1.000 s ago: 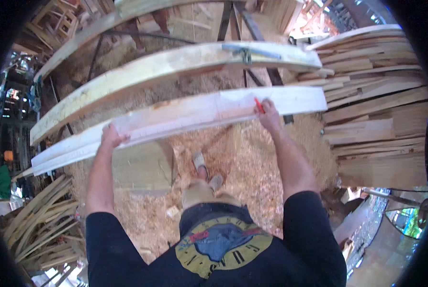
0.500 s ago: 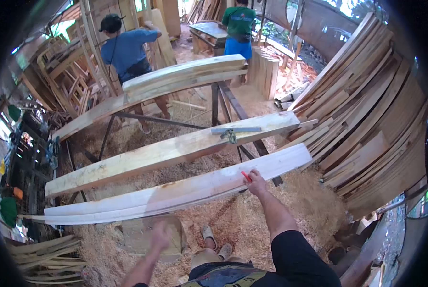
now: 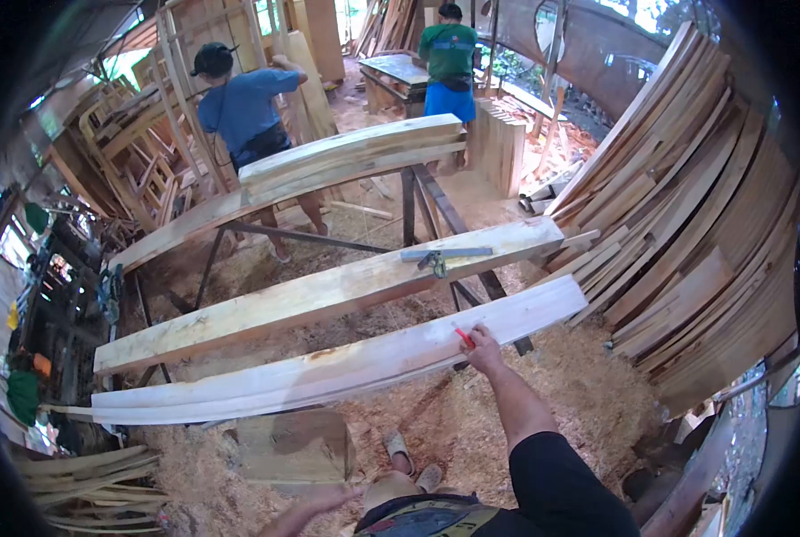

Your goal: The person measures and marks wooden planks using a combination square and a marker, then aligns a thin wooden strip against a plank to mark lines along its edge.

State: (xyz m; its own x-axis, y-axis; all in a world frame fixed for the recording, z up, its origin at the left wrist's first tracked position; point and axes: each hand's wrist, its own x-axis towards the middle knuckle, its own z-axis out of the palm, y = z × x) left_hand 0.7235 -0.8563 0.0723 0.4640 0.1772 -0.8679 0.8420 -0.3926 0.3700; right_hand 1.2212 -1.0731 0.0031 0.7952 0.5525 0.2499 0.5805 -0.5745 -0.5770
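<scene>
My right hand [image 3: 481, 351] is closed around a slim red marker [image 3: 463, 337], its tip close to the top of the nearest pale beam [image 3: 337, 362]. Whether the tip touches the wood I cannot tell. Blurred and low in the view, my left hand [image 3: 339, 495] hangs near my left thigh, apart from the beam; its fingers are too smeared to read. On the second beam [image 3: 319, 300], just beyond, lies a square [image 3: 446, 255] with a long grey metal blade.
Dark metal trestles [image 3: 302, 236] carry the beams, including stacked timber [image 3: 355, 148] farther back. Planks [image 3: 686, 224] lean along the right side. A wooden block [image 3: 293, 445] sits on shavings by my feet. Two people, in a blue shirt [image 3: 250, 107] and a green shirt [image 3: 448, 54], stand beyond.
My left hand has swung down and back toward my leg from above the wooden block. My right hand stays at the near beam with the red marker. The view has shifted slightly.
</scene>
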